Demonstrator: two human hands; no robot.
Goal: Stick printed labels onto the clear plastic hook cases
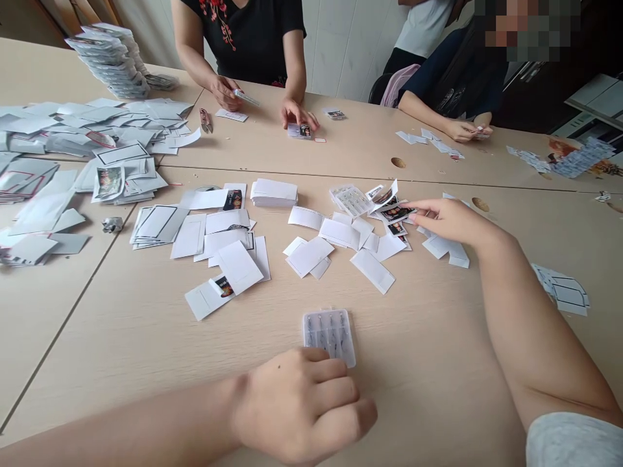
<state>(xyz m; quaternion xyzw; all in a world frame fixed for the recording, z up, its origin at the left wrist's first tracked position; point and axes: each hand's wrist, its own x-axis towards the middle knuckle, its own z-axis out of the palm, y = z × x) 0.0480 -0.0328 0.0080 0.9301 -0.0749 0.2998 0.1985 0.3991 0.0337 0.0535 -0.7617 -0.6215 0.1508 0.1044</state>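
Observation:
My left hand (296, 405) lies in a loose fist at the bottom of the view, its fingertips against a clear plastic blister tray (329, 336) that holds several slim metal items. My right hand (452, 220) reaches across the table, and its fingertips are at a small heap of printed picture cards (396, 213). Beside that heap is a second clear tray (350, 200). Loose white paper sleeves (306, 256) lie scattered between my hands. Nothing shows in my right hand.
A stack of white cards (274, 192) sits mid-table, with large paper heaps (97, 130) to the left and stacked trays (109, 61) at the back left. Several co-workers' hands (296, 115) handle small items across the table. Scissors (206, 120) lie nearby.

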